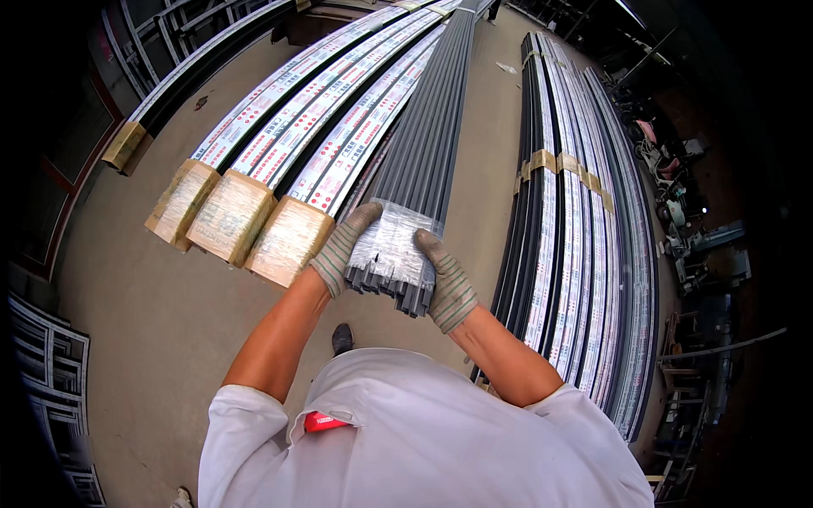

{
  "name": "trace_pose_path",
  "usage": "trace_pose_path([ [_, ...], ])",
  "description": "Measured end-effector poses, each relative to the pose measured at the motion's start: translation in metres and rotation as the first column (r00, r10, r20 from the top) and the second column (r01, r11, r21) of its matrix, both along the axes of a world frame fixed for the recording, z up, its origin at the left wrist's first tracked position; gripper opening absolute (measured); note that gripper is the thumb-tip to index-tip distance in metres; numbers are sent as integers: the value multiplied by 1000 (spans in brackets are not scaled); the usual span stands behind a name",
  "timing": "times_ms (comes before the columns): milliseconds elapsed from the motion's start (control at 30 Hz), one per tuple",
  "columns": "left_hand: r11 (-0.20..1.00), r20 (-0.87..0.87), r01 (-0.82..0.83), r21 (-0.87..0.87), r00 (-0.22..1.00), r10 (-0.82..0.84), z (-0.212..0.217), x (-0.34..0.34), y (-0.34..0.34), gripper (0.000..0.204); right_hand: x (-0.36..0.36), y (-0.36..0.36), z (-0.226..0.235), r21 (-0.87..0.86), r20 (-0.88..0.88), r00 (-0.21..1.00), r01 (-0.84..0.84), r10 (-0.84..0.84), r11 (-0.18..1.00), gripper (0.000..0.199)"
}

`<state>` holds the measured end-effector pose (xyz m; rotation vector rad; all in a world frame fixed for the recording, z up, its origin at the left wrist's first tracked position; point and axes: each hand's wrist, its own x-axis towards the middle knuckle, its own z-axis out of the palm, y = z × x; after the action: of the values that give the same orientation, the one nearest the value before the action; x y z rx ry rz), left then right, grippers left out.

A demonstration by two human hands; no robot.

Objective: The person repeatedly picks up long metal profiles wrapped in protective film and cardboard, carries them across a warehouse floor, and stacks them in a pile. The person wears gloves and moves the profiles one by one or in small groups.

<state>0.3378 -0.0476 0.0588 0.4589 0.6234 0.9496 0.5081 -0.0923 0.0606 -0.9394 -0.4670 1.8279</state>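
The left hand (347,247) and right hand (445,281), both gloved, clamp a grey profile bundle (428,140) by its film (395,237), just right of the nearest cardboard-capped stack (356,140); should the apparently torn film give way, the uneven bar ends (413,298) could slide apart.

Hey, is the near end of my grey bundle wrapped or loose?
Wrapped: clear film goes across the grey bundle between the left hand and right hand, leaving the uneven bar tips sticking out. The underside is hidden.
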Motion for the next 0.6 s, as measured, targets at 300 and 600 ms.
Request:
trace_pose_path([
  [300, 998, -56, 63, -3, 996, -63, -44, 60, -12, 63, 60, -26, -16, -107, 70, 992, 117, -110, 987, 52],
  [600, 972, -126, 224, -75, 965, -232, -62, 150, -49, 67, 151, -68, -40, -178, 152, 981, 144, -118, 973, 48],
])
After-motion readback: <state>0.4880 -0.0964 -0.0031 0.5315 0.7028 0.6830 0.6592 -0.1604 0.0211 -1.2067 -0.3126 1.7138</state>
